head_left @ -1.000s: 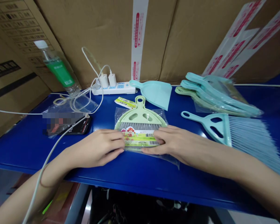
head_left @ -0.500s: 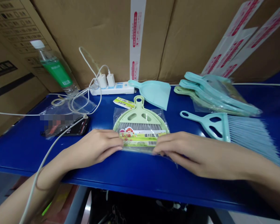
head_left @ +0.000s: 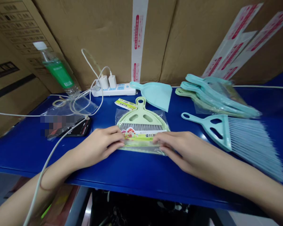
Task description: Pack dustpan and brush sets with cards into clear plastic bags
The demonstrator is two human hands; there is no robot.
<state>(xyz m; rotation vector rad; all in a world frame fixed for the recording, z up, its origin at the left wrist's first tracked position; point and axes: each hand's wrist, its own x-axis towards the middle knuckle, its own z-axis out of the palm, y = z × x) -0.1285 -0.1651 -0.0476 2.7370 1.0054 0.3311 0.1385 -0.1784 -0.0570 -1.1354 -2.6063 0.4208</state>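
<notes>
In front of me, a clear plastic bag (head_left: pixel 166 117) lies flat around a pale green dustpan and brush set (head_left: pixel 141 118), handle pointing away. A printed card (head_left: pixel 139 135) shows through the bag, its lower part veiled by plastic. My left hand (head_left: pixel 106 141) pinches the near left edge of the bag, fingers closed. At the near right edge, my right hand (head_left: pixel 179 146) is closed on the bag, covering part of the card. Right of the bag lies a loose light blue brush (head_left: pixel 223 131), bristles toward the right. Behind the set is a light blue dustpan (head_left: pixel 157 94).
A second card (head_left: pixel 124 103) lies behind the bag. Bagged dustpans (head_left: pixel 217 94) are stacked at the back right. On the left are a phone (head_left: pixel 81 128), a green-labelled bottle (head_left: pixel 58 73), white cables (head_left: pixel 73 103) and a power strip (head_left: pixel 120 89). Cardboard (head_left: pixel 96 28) stands behind the blue table (head_left: pixel 136 175).
My right hand has shifted slightly up and left over the card. Plastic at the near edge now covers the card's lower part. My left hand stays nearly in place.
</notes>
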